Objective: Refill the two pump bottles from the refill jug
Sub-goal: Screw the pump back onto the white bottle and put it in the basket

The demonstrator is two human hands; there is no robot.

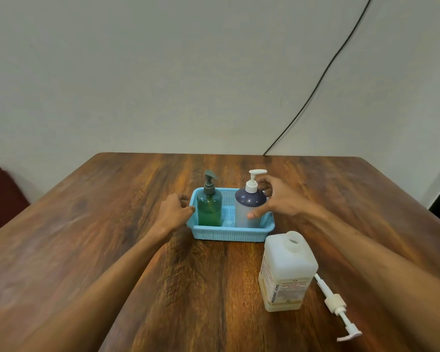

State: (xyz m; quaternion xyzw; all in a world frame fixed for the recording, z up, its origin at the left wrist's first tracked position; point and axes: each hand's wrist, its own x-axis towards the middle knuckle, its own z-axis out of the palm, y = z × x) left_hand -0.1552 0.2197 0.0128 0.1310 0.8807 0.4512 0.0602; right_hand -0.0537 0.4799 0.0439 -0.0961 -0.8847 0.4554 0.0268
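A light blue mesh basket [229, 235] stands mid-table. In it, a green pump bottle [209, 209] with a grey pump is on the left, and a white bottle with a dark blue shoulder and white pump [247, 207] is on the right. My left hand [174, 212] holds the basket's left rim, fingers curled. My right hand [280, 199] wraps round the white bottle's right side, with the thumb on its front and the fingers behind it. The square translucent refill jug [286, 273] stands uncapped in front of the basket at the right. Its mouth is open.
A loose white pump head with its tube [337, 304] lies on the wooden table [112, 237] to the right of the jug. A black cable [323, 72] runs down the wall behind the table. A dark red seat [0, 194] is at the far left.
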